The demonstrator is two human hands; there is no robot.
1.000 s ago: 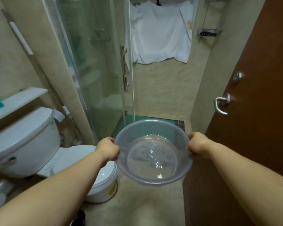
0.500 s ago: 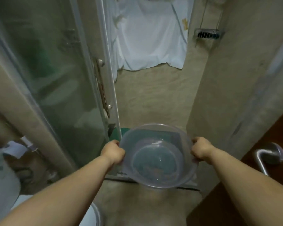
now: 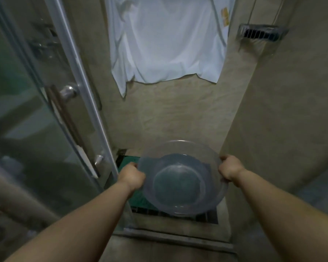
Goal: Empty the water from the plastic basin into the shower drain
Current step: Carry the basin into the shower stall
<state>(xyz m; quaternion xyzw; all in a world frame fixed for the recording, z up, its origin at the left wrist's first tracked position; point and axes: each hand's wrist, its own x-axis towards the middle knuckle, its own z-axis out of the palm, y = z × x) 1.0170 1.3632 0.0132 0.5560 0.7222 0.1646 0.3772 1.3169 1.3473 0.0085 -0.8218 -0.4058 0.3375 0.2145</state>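
Observation:
A clear plastic basin (image 3: 182, 178) with water in its bottom is held level out in front of me, over the shower's threshold. My left hand (image 3: 131, 176) grips its left rim and my right hand (image 3: 229, 171) grips its right rim. Under the basin lies a green mat (image 3: 128, 161) on the shower floor, with a dark strip of floor grate (image 3: 208, 217) along its near edge. The drain itself is not clearly visible.
The glass shower door (image 3: 36, 110) with a metal handle (image 3: 68, 91) stands open at the left. A raised kerb (image 3: 170, 237) crosses the shower entrance. A white cloth (image 3: 169, 40) hangs on the back wall; a wire rack (image 3: 261, 34) sits on the right wall.
I have stepped forward and turned right toward the shower; the toilet and brown door have left the view. The basin now hangs over the shower floor, still held by both hands.

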